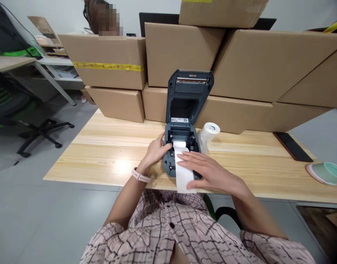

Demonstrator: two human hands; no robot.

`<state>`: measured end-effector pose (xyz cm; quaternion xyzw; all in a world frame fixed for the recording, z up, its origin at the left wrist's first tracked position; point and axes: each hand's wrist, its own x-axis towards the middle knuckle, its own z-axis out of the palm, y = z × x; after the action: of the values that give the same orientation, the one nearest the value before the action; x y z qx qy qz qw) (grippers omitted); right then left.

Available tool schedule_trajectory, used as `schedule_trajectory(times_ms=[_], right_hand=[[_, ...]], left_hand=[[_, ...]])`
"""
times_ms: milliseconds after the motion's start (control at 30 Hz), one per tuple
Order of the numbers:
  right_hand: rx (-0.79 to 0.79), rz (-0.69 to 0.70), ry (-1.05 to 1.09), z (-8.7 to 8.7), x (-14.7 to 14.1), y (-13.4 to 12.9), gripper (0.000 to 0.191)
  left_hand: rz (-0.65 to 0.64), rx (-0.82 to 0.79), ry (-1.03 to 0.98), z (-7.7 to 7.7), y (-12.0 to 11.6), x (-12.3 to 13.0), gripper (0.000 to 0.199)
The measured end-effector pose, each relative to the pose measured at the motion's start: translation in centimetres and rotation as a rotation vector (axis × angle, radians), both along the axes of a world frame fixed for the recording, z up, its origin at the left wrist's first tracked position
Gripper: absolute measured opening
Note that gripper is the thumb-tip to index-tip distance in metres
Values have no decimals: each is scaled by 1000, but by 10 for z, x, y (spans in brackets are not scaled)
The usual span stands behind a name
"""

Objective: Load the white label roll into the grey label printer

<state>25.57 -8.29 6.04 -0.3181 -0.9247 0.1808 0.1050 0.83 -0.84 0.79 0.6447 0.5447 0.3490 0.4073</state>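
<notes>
A dark grey label printer (170,161) stands on the wooden table with its lid (189,90) raised. Inside it lies a small white roll, and a white paper strip (183,178) runs from it over the printer's front edge. My left hand (156,148) is at the printer's left side, its thumb on the inner edge near the roll and its fingers against the outside. My right hand (208,172) rests over the strip, fingers stretched out and touching the paper. Just right of the printer, a larger white roll (209,132) stands upright.
Stacked cardboard boxes (182,49) line the table's (102,154) back edge. A black phone-like object (292,146) and a mint-green cup (329,172) are at the right. Behind the boxes, a person's head (101,16) shows; an office chair (42,130) stands on the left.
</notes>
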Motion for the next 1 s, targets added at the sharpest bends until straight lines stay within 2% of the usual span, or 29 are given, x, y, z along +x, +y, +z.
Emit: schedule_trajectory(times_ms=[67,100,200,367,467,633,700,767,833,867,900,1000], right_hand=[[7,24,-27,-7,2,-9,96],[14,33,-30,-11,2,-12,104],[49,34,-18,-19,1,-19,110],[81,-50,-6,-22,-4,-27,80],[70,-64,-5,-21,-7,-28,81],[27,-66,4,-21,-8,-29,71],[-1,-18,32,-11,-1,-30,76],[-50,125,101,10,11,-26,80],[-87,255,233,38,24,-15,67],[-73,252,328,54,29,-5,58],[-9,150,450,68,33,8,49],[339,-362,759,101,28,69,34]], left_hand=[[-2,-11,-44,-1,0,0,69],[-10,-22,-74,-1,0,0,70],[-49,-61,-183,-1,-2,0,72],[-69,-121,-314,1,-3,2,77],[-66,-132,-319,2,-4,2,77],[-67,-116,-328,2,-5,2,76],[-62,-109,-316,2,-5,2,76],[-52,-97,-269,3,-6,2,76],[-33,-78,-182,6,-7,2,74],[-17,-64,-123,9,-9,1,73],[5,-44,-55,12,-11,1,72],[66,19,125,20,-24,0,69]])
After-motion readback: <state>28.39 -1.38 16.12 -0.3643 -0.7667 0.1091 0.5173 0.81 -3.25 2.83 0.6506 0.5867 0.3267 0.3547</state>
